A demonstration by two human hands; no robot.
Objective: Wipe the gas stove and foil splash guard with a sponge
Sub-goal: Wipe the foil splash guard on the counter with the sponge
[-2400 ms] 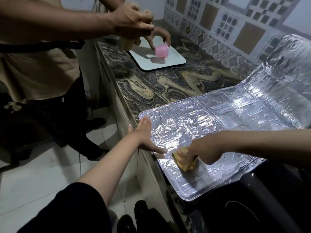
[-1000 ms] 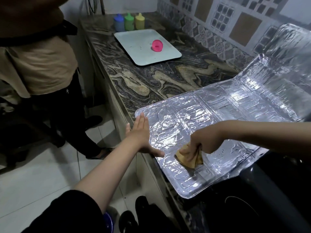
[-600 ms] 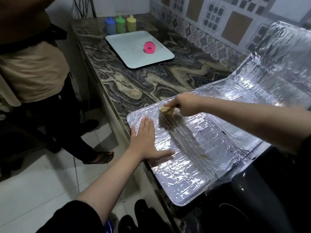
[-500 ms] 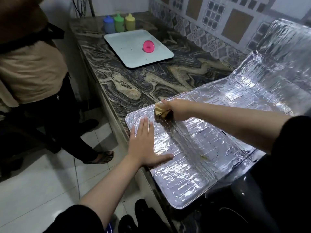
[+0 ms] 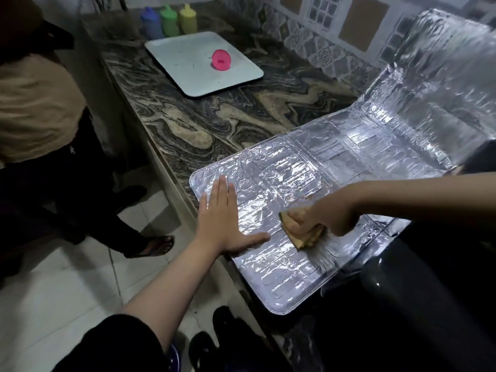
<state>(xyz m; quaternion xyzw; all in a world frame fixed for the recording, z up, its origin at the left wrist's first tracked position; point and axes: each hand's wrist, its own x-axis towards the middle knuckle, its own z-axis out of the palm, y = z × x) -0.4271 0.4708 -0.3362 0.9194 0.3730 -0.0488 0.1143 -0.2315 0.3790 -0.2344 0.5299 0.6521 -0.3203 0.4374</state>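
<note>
A flat pale grey rectangular tray point(image 5: 188, 76) lies on the dark marbled stone worktop point(image 5: 241, 114) and carries one pink round cup point(image 5: 221, 59) on its side. Behind the tray stand three plastic bottles point(image 5: 164, 21) — blue, green, yellow. The crinkled silver foil splash guard point(image 5: 308, 178) lies flat on the worktop. The left hand point(image 5: 222, 218) presses it with straight fingers; the right hand point(image 5: 328, 212) grips a yellow-brown sponge point(image 5: 302, 233) on the foil. Another person — beige shirt point(image 5: 35, 108) — stands by.

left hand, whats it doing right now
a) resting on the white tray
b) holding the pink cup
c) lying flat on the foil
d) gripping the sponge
c: the left hand lies flat with straight fingers on the foil splash guard, while the right hand grips the sponge.
</note>
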